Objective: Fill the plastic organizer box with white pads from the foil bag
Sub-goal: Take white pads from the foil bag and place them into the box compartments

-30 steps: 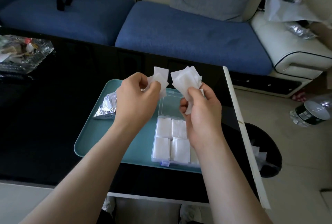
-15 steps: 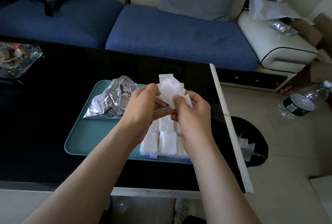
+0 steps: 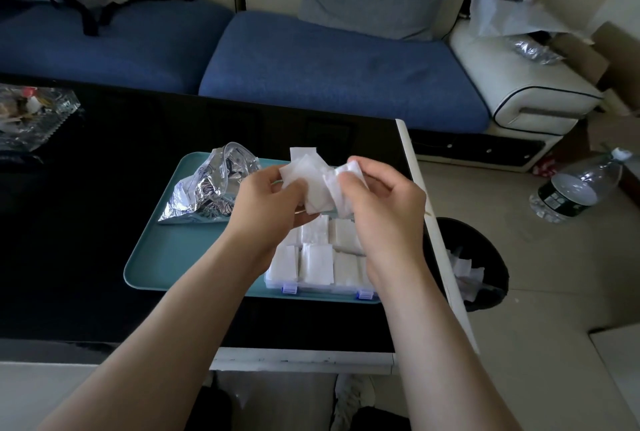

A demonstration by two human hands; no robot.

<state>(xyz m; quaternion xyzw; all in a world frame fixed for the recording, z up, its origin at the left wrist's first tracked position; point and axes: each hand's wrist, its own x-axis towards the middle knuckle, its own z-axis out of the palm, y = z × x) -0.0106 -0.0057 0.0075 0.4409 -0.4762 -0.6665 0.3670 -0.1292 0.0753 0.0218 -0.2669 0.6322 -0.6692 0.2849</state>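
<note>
Both hands hold a loose bunch of white pads above the clear plastic organizer box. My left hand grips the left part of the bunch. My right hand pinches the right part. The box stands on the right of a teal tray; its visible compartments hold white pads, and its blue latches face me. The open, crumpled foil bag lies on the tray's far left. My hands hide the box's far end.
The tray sits on a black glossy table whose right edge is close by. A black bin with white scraps stands on the floor to the right, and a water bottle lies beyond. A glass dish sits far left. A blue sofa lies behind.
A second ago each hand held its own pads apart. The hands came together, and now both hold one bunch just above the box. The view shifted slightly.
</note>
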